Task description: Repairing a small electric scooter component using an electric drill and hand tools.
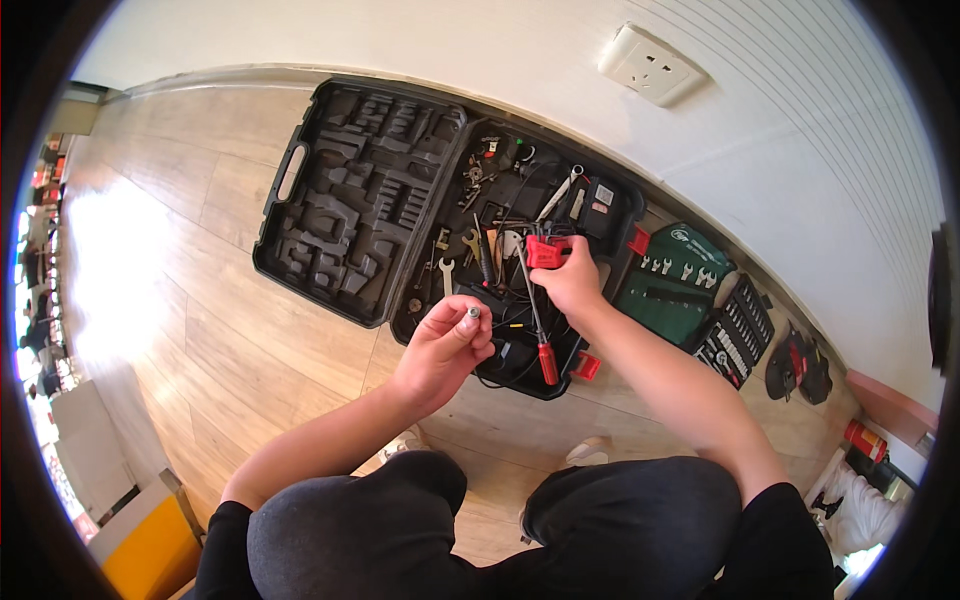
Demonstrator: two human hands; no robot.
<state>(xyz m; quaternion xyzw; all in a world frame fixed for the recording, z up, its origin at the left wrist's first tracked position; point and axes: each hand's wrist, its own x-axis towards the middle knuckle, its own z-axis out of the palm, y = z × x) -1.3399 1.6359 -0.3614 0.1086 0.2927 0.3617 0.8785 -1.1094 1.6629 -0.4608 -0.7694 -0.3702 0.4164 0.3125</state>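
Note:
My left hand (445, 345) is closed, pinching a small metal cylinder (474, 313), possibly a socket, over the near edge of an open black tool case (405, 290). My right hand (572, 275) grips a red block-shaped object (545, 252) above the case's right half; its exact kind is unclear. Below that hand lies a long screwdriver with a red handle (547, 364). An open-end wrench (446, 275) rests just beyond my left hand. Farther back are a ratchet-like wrench (560, 192) and a pile of small metal parts (473, 180).
Molded slots line the case's left half (355, 190). To the right are a green wrench pouch (670, 285), a black socket set (735, 330) and a pair of dark gloves (797, 368). A white wall with a socket outlet (652, 65) runs behind. A yellow panel (150, 550) stands lower left.

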